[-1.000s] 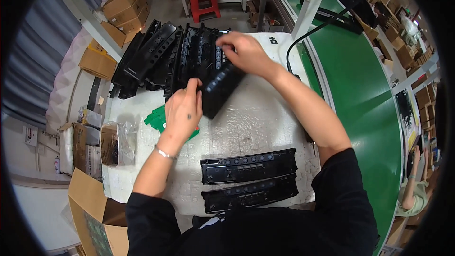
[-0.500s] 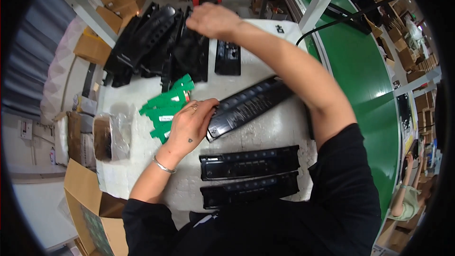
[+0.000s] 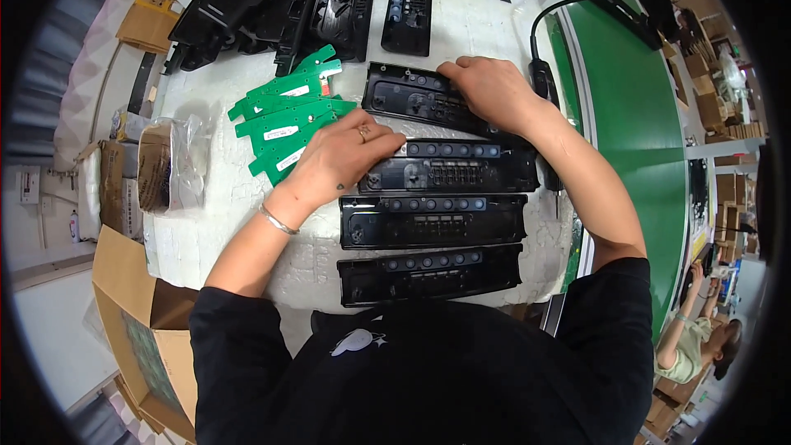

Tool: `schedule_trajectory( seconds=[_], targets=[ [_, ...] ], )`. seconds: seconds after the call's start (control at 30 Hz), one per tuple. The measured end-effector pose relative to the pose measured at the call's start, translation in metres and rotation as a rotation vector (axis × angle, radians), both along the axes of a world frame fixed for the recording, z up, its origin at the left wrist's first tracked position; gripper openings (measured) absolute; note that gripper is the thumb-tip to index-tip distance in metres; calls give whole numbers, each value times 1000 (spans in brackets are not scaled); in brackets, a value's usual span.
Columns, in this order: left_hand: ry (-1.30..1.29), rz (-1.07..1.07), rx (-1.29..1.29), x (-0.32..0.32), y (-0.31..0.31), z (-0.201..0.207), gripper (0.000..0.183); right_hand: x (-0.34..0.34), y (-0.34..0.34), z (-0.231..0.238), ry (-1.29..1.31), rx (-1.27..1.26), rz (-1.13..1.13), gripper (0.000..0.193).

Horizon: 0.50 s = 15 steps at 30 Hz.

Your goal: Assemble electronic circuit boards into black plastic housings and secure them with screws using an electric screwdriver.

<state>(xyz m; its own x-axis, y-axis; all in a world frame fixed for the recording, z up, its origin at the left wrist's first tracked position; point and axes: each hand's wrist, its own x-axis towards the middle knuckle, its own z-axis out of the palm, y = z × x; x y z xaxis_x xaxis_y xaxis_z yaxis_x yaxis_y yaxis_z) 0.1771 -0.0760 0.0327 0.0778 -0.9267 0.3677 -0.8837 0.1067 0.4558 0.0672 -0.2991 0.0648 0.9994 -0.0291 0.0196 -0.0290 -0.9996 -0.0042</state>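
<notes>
My left hand (image 3: 350,150) has its fingers closed on the upper left corner of a long black plastic panel (image 3: 470,171), which lies with a row of round buttons or holes along its upper side. My right hand (image 3: 497,95) grips another black panel (image 3: 404,99) by its upper edge, just beyond the first; its right part is hidden under the hand. Nearer to me, two similar panels (image 3: 437,225) (image 3: 432,274) lie in parallel. Left of my left hand, several green circuit boards (image 3: 276,133) with white labels lie loosely overlapped.
A heap of black plastic parts (image 3: 264,8) fills the far left, with one panel (image 3: 408,12) apart from it. A black cable (image 3: 540,66) hangs at the right, beside a green conveyor (image 3: 634,115). An open carton (image 3: 136,313) stands at the lower left. A co-worker (image 3: 692,346) is at the far right.
My right hand has come back from the far heap and now holds a panel. The panel at my left hand has gone from slanted to lying level with the row. The view has shifted.
</notes>
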Motion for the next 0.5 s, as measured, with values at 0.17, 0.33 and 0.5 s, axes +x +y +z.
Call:
schedule_trajectory(
  seconds=[0.17,0.33,0.5],
  targets=[
    [-43,111,-110,-15,21,9,27,-17,19,-8,30,128,-3,31],
    [77,403,-157,-15,72,7,17,-27,33,4,-62,202,-6,28],
    [461,707,-60,-16,105,-1,11,33,77,13,-283,451,224,27]
  ],
)
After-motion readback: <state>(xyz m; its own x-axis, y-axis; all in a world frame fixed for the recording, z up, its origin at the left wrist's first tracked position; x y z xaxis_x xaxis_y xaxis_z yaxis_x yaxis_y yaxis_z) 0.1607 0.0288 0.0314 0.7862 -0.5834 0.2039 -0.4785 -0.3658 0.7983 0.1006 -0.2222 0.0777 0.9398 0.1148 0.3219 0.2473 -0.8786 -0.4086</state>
